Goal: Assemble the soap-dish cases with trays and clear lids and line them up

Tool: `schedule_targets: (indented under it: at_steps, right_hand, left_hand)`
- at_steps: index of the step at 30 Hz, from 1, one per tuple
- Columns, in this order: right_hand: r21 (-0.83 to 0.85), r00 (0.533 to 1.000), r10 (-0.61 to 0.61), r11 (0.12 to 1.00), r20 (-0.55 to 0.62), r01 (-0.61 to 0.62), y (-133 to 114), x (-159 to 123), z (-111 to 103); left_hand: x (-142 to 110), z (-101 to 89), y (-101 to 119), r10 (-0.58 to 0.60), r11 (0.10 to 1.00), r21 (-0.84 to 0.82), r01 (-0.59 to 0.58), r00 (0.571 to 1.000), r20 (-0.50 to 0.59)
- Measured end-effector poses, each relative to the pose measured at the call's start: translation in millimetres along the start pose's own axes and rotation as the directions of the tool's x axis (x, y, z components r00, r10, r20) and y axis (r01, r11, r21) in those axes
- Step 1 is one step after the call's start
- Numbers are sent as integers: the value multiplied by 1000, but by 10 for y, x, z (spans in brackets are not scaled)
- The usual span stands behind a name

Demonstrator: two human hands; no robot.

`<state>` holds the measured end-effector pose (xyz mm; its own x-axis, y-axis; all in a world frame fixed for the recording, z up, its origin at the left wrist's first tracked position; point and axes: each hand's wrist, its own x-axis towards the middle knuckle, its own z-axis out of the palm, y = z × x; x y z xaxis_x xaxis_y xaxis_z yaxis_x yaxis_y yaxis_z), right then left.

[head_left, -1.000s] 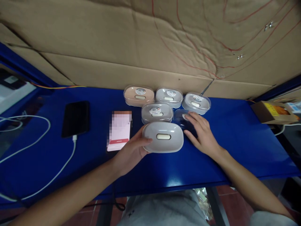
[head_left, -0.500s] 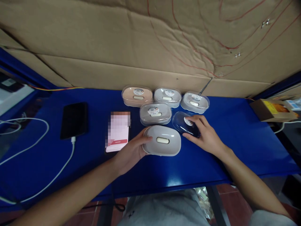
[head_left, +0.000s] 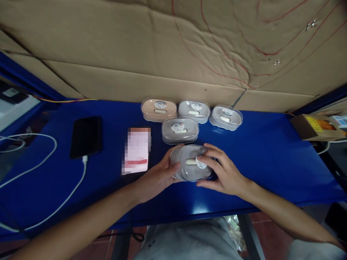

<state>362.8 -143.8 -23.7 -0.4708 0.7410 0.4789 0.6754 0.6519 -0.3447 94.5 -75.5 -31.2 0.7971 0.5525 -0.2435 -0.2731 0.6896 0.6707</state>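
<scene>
Right of the lit phone (head_left: 137,150), the left hand (head_left: 155,178) grips a gray box (head_left: 175,156); the right hand (head_left: 229,176) grips a clear lid (head_left: 193,174) over it. Seemingly this is lid-fitting; the next move calls for aligning rims before pressing.

Smooth grey plastic is seen in the held box (head_left: 185,172), and clear, glossy plastic in the lid (head_left: 195,172), where a paper-like label (head_left: 201,163) is stuck. The counter (head_left: 260,151) is finished smooth and shiny; the wall (head_left: 108,47) is faced with matt, creased cardboard.
</scene>
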Motion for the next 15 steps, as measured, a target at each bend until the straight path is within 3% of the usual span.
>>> schedule_targets:
  at_steps: [11, 15]
  right_hand:
    - [-152, 998, -63, 987, -29, 58, -61, -34, -8]
    - [-103, 999, -21, 995, -38, 17, -41, -35, 8]
  left_hand:
    - [-60, 55, 27, 71, 978, 193, -77, 997, 38]
    - [-56, 49, 8, 94, 972, 217, -92, 996, 3]
